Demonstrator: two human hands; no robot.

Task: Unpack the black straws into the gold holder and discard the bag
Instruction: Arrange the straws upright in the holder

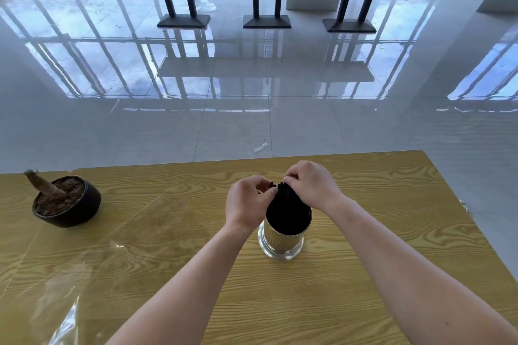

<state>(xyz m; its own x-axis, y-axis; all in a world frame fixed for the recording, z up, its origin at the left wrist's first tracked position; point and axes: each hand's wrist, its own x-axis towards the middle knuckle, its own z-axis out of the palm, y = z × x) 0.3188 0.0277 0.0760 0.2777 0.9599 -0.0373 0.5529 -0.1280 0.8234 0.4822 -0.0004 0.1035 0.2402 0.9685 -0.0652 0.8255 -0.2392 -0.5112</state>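
Observation:
A shiny gold holder (280,244) stands upright on the wooden table (364,246), right of centre. A bundle of black straws (286,204) stands in it, their tops sticking out above the rim. My left hand (246,202) pinches the straw tops from the left. From the right, my right hand (311,185) pinches the same tops. Both hands meet above the holder. I cannot make out a bag around the straws; any clear film there is too faint to tell.
A black bowl-shaped pot (67,202) of brown soil with a cut stump stands at the table's left. A clear plastic sheet (56,288) covers the tabletop. Beyond the far table edge lies glossy tiled floor (252,92), with table legs farther back.

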